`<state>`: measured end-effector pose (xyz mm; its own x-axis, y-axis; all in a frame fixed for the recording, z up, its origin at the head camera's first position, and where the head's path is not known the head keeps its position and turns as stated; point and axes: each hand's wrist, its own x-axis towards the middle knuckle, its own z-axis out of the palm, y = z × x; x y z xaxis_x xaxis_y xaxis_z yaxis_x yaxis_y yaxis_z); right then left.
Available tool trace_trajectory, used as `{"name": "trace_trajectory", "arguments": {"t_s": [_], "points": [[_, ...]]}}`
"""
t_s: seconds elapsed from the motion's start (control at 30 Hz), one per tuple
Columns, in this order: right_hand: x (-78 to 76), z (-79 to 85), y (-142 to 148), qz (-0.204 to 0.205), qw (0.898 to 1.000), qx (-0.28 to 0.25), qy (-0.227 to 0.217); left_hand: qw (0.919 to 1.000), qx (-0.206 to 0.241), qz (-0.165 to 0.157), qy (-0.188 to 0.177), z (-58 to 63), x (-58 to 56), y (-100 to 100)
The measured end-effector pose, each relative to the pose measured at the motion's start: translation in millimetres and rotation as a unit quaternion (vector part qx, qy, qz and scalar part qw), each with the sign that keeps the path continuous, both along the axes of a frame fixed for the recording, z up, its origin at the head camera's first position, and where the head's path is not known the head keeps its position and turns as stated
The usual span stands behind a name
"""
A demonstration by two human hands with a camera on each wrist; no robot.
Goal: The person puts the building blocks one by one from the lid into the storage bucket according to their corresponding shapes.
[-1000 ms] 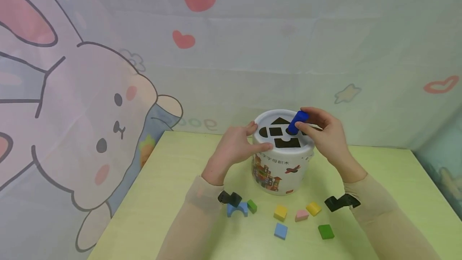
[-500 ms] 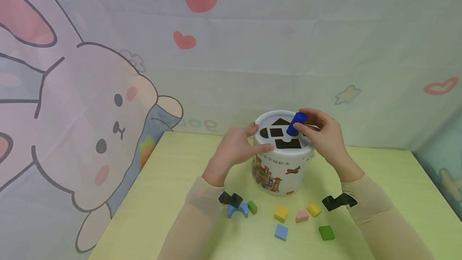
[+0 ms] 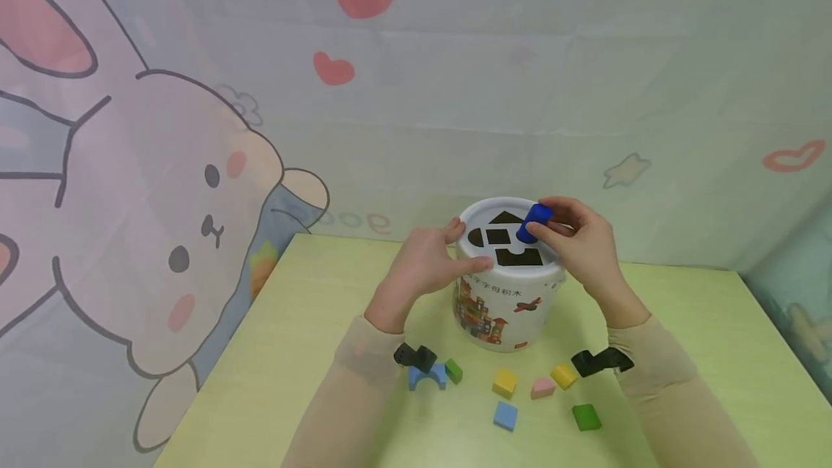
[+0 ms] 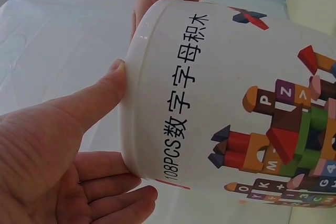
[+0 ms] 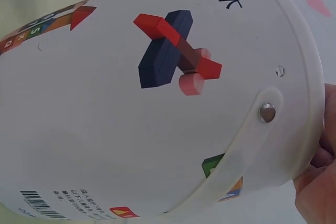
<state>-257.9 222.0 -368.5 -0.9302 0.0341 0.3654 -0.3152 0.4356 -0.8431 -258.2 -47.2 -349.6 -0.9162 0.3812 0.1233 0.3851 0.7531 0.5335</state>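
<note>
In the head view a white lidded bucket [image 3: 503, 309] stands upright, with dark shaped holes in its lid [image 3: 481, 219]. My left hand [image 3: 422, 262] holds the rim from the left, thumb at the front and fingers farther back. The left wrist view has that hand [image 4: 68, 140] against the lid's edge. A blue cylinder block [image 3: 536, 221] leans, its lower end at a hole in the lid's right part. My right hand [image 3: 581, 240] pinches it between thumb and fingers. Only part of the right hand [image 5: 320, 171] shows past the rim in the right wrist view; the block is hidden there.
Before the bucket lie a blue arch block [image 3: 427, 378], a green block [image 3: 453, 370], a yellow block [image 3: 504, 383], a pink block [image 3: 542, 387], a yellow rounded block [image 3: 563, 376], a blue square block [image 3: 505, 416] and a green square block [image 3: 587, 417]. A printed cloth hangs behind.
The blue cylinder has become somewhat more upright and sits slightly lower at the hole. My right hand and wrist have shifted a little left. The left hand stays on the rim.
</note>
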Motion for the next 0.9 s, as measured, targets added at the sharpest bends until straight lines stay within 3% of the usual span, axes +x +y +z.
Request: {"name": "trace_trajectory", "arguments": {"t_s": [0.2, 0.5, 0.9], "points": [[3.1, 0.7, -4.1, -0.019, 1.0, 0.025, -0.003, 1.0, -0.002, -0.006, 0.003, 1.6, 0.9, -1.6], [9.8, 0.3, -7.1, -0.015, 1.0, 0.01, 0.017, 0.9999, 0.008, -0.008, -0.006, 1.8, 6.2, -5.3], [10.2, -0.6, -5.5, -0.01, 1.0, -0.004, 0.013, 0.9999, 0.005, -0.006, -0.007, 1.9, 6.5, -4.9]]}}
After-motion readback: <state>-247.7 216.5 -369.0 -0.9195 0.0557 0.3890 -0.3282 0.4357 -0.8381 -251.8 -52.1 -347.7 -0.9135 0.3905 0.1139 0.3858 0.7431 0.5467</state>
